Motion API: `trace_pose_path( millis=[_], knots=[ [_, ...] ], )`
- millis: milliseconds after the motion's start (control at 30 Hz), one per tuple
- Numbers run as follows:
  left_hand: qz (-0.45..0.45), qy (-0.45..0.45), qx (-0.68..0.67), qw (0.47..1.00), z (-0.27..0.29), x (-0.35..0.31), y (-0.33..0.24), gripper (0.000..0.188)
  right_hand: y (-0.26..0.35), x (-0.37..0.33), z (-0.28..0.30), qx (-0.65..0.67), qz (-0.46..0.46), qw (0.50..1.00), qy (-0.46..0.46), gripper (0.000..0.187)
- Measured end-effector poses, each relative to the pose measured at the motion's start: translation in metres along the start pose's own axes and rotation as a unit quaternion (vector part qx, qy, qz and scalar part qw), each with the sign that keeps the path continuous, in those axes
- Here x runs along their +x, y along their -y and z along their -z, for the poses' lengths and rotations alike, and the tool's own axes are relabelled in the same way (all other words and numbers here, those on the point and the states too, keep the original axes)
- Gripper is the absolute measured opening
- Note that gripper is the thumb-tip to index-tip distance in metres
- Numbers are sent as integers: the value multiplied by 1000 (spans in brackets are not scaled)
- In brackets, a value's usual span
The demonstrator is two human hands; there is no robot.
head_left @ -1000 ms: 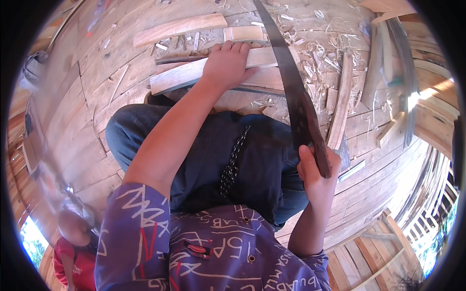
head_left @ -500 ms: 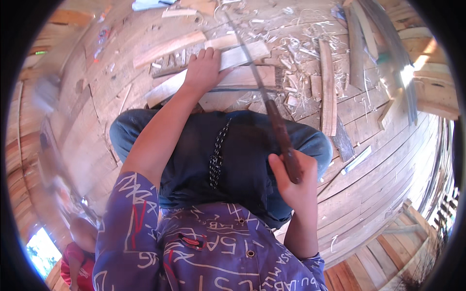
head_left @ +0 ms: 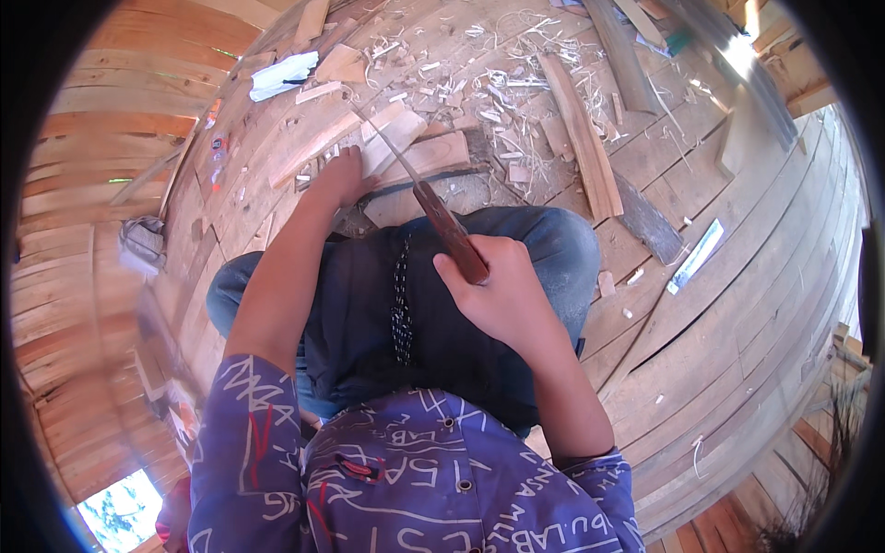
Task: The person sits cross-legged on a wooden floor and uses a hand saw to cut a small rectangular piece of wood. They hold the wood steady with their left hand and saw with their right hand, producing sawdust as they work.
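My right hand (head_left: 498, 286), over my right thigh, is closed round the brown wooden handle of a long knife (head_left: 450, 230). Its narrow blade points away from me and to the left, passing over a pale wooden board (head_left: 392, 146). Beyond my left knee, my left hand (head_left: 345, 175) is closed at the board's left side, its fingers curled and partly hidden. Next to the pale board lies another cut wooden piece (head_left: 433, 158), to the right of the blade. My forearm and hand cover part of the board's near end.
Wood shavings and chips (head_left: 498, 88) litter the plank floor. A long wooden strip (head_left: 581, 138) and a dark slab (head_left: 650, 221) lie at right, beside a pale flat strip (head_left: 696, 256). A white crumpled sheet (head_left: 283, 76) is far left. Someone's red garment (head_left: 175, 516) shows at lower left.
My right hand and the knife have moved left and farther from me. My left hand has gone from lying over the board to a curled hold at its side. The board has turned.
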State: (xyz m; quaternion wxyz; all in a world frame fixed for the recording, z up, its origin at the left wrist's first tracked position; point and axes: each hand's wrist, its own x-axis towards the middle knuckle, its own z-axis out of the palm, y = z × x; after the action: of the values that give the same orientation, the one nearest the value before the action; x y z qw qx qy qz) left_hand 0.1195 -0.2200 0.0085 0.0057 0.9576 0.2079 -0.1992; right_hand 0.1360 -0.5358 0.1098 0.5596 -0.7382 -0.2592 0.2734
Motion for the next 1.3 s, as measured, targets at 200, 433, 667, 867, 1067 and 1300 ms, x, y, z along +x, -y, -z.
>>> trace_pose_path(
  millis=[200,433,667,867,1067,1300],
  knots=[
    [-36,28,8,999,12,-2,-16,65,13,-13,0,-21,-29,999,-8,30],
    [-93,-14,-89,992,-19,10,1,59,20,7,-7,-66,-74,995,7,32],
    [-160,-79,-204,963,-50,18,15,57,52,27,-10,-99,-149,984,2,26],
    [-214,-163,-206,941,-61,12,27,54,79,29,-16,-150,-208,965,59,22],
    [-186,-168,-250,935,-68,17,27,53,74,37,-34,-85,-239,967,-9,25],
    [-184,-67,-222,955,-49,21,28,58,61,29,-29,-84,-219,972,-17,24]
  ],
)
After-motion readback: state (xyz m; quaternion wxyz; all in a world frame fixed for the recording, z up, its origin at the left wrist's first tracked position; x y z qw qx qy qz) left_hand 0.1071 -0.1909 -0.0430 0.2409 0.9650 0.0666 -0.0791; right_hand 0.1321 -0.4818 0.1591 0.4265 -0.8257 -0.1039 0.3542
